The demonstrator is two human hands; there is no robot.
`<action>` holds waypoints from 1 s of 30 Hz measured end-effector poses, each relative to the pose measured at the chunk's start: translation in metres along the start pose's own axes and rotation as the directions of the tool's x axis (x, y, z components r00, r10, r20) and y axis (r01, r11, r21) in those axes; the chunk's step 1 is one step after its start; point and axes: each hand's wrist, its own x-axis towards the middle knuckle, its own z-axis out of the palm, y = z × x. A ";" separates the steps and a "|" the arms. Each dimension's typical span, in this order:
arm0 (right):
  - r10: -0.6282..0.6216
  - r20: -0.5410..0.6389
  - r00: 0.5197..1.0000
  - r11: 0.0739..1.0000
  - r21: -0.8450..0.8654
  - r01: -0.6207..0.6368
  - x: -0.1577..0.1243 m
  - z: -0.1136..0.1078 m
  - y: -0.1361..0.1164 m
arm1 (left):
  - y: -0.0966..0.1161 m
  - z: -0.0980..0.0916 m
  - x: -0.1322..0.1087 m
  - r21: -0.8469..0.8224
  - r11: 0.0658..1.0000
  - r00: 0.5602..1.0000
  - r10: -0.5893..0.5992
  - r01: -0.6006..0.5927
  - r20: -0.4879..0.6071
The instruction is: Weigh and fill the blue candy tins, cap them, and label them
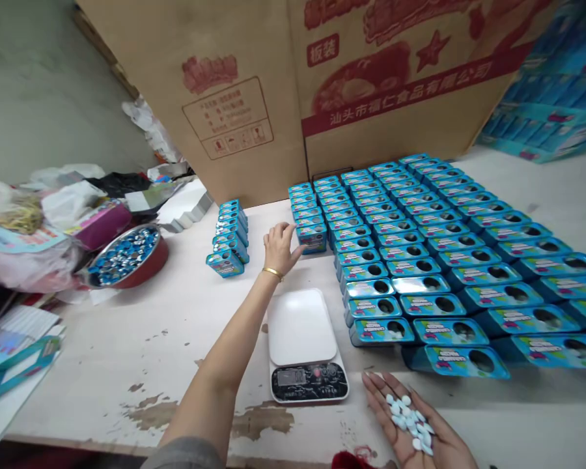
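My left hand [280,249] reaches forward over the table, fingers curved and thumb spread apart, with nothing seen in it. Its fingertips are beside the nearest blue tin [312,239] of a short row; whether they touch it cannot be made out. Palm up at the lower right, my right hand [395,433] cups a small pile of pale blue-white tablets [410,420]. Between my arms lies a white digital scale [303,329], its plate bare and its black display panel [309,382] facing me.
Many blue tins with round holes in their tops [422,267] stand in rows at the right. A shorter row of tins [230,242] is left of my hand. A red bowl [149,257] holds shiny blue-silver pieces. A large cardboard box [254,58] stands behind; bags and papers clutter the left.
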 end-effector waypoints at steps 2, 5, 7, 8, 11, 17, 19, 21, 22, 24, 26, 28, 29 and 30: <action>0.017 -0.045 0.999 1.000 0.009 -0.016 -0.001 -0.001 -0.001 | -0.016 -0.016 -0.023 0.009 0.998 0.995 -0.056 0.057 -0.076; 0.038 -0.109 0.993 0.999 0.008 -0.037 -0.003 -0.003 -0.001 | -0.050 -0.041 -0.060 0.097 0.960 0.952 -0.243 0.263 -0.186; 0.045 -0.134 0.990 0.999 -0.004 -0.046 -0.005 -0.002 0.000 | -0.073 -0.053 -0.081 0.191 0.906 0.922 -0.348 0.377 -0.168; 0.039 -0.139 0.989 0.999 -0.014 -0.041 -0.006 0.000 0.000 | -0.083 -0.057 -0.088 0.239 0.887 0.919 -0.373 0.394 -0.130; -0.001 -0.130 0.991 0.999 -0.046 -0.005 -0.010 0.004 0.003 | -0.100 -0.063 -0.098 0.321 0.897 0.947 -0.321 0.303 0.003; -0.028 -0.156 0.987 0.999 -0.030 0.023 -0.019 0.010 0.008 | -0.061 -0.103 -0.095 0.253 0.967 0.988 -0.055 0.016 0.147; -0.011 -0.164 0.986 1.000 -0.014 0.009 -0.023 0.011 0.010 | -0.031 -0.123 -0.095 0.188 0.974 0.977 0.085 -0.123 0.196; 0.000 -0.152 0.988 1.000 -0.006 -0.001 -0.027 0.013 0.012 | 0.001 -0.136 -0.096 0.113 0.958 0.935 0.224 -0.262 0.274; 0.002 -0.143 0.990 1.000 -0.007 -0.003 -0.029 0.014 0.013 | 0.016 -0.140 -0.096 0.082 0.944 0.906 0.279 -0.320 0.319; 0.004 -0.130 0.992 1.000 -0.013 -0.005 -0.032 0.014 0.014 | 0.043 -0.139 -0.098 0.040 0.915 0.846 0.354 -0.402 0.399; 0.001 -0.122 0.993 1.000 -0.020 -0.004 -0.035 0.013 0.015 | 0.061 -0.132 -0.099 0.024 0.893 0.804 0.392 -0.449 0.446; -0.004 -0.115 0.993 1.000 -0.023 0.002 -0.038 0.011 0.016 | 0.070 -0.126 -0.100 0.019 0.888 0.792 0.401 -0.460 0.461; -0.007 -0.111 0.994 1.000 -0.024 0.004 -0.039 0.010 0.016 | 0.072 -0.125 -0.100 0.011 0.892 0.794 0.397 -0.452 0.461; -0.010 -0.107 0.994 1.000 -0.026 0.007 -0.040 0.008 0.016 | 0.072 -0.125 -0.100 -0.005 0.900 0.801 0.392 -0.437 0.453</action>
